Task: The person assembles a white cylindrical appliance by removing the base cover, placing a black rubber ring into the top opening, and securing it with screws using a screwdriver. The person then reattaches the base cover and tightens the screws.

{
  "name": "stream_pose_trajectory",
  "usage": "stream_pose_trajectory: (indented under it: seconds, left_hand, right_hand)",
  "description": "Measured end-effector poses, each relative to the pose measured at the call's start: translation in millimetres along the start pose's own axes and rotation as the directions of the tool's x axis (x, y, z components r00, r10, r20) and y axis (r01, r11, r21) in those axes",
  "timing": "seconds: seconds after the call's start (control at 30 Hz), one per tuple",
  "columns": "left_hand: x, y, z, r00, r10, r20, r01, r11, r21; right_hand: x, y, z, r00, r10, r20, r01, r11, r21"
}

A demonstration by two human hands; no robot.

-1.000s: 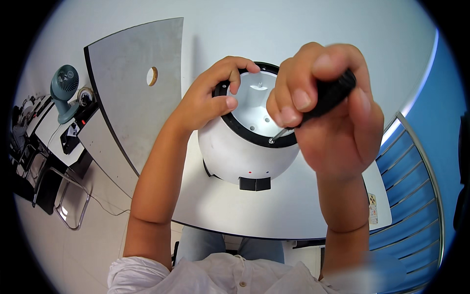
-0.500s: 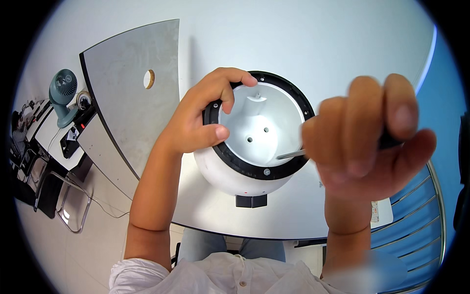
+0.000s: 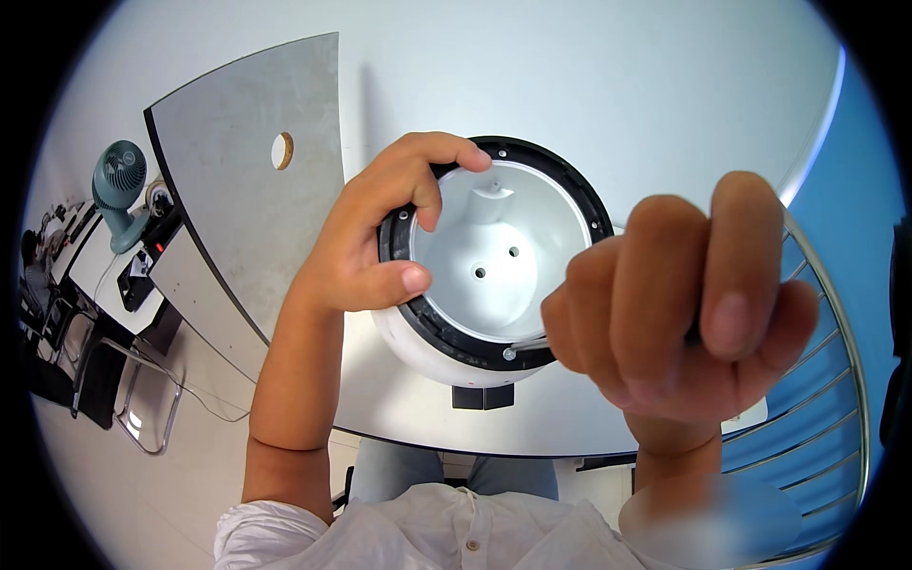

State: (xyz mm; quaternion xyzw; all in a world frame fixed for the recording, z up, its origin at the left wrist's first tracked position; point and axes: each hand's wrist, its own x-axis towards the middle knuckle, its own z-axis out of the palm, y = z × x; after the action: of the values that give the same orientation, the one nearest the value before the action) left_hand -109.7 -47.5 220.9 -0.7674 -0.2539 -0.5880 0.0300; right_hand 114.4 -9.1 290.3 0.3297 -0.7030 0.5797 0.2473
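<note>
A round white housing (image 3: 432, 351) with a hollow inside stands on the white table, its opening edged by a black ring (image 3: 587, 204). My left hand (image 3: 366, 237) grips the ring's left side, thumb and fingers hooked over the rim. Over the right side of the housing, my right hand (image 3: 674, 294) is closed around a screwdriver (image 3: 532, 343). Only its thin metal shaft shows; the handle is hidden in my fingers. The shaft's end is at a screw (image 3: 510, 353) on the near part of the ring. Two dark holes show in the housing's floor.
A grey panel (image 3: 242, 123) with a round hole stands at the left of the table (image 3: 399, 408). Farther left are a green fan (image 3: 121, 180) and a folding chair (image 3: 100, 375). Metal rails (image 3: 807, 399) curve along the right side.
My right hand has moved left and nearer, bringing the screwdriver's end from over the opening to the near screw. My left hand keeps its hold on the rim.
</note>
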Motion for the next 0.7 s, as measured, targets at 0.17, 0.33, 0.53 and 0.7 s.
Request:
stream_pose_trajectory:
  seconds: [0.17, 0.33, 0.53, 0.7]
  left_hand:
    - [1.6, 0.9, 5.0, 1.0, 0.011, -0.022, -0.012, 1.0, -0.023]
    - [-0.6, 4.9, 2.1, 1.0, 0.01, -0.003, -0.01, 1.0, -0.013]
    - [-8.8, 9.4, 1.8, 0.998, -0.045, -0.05, 0.041, 0.997, -0.073]
    - [-9.8, 6.9, -5.7, 0.999, -0.04, 0.007, 0.04, 0.991, -0.127]
  right_hand:
    - [-5.0, -41.5, -15.9, 0.999, 0.026, -0.048, -0.042, 0.932, -0.36]
    - [-9.5, -65.1, -35.5, 1.0, 0.021, 0.006, -0.018, 0.946, -0.323]
    - [-26.9, -41.7, -37.5, 0.996, -0.068, -0.05, 0.063, 0.993, -0.102]
    - [-52.0, -45.3, -46.4, 0.981, -0.152, -0.119, 0.138, 0.984, -0.117]
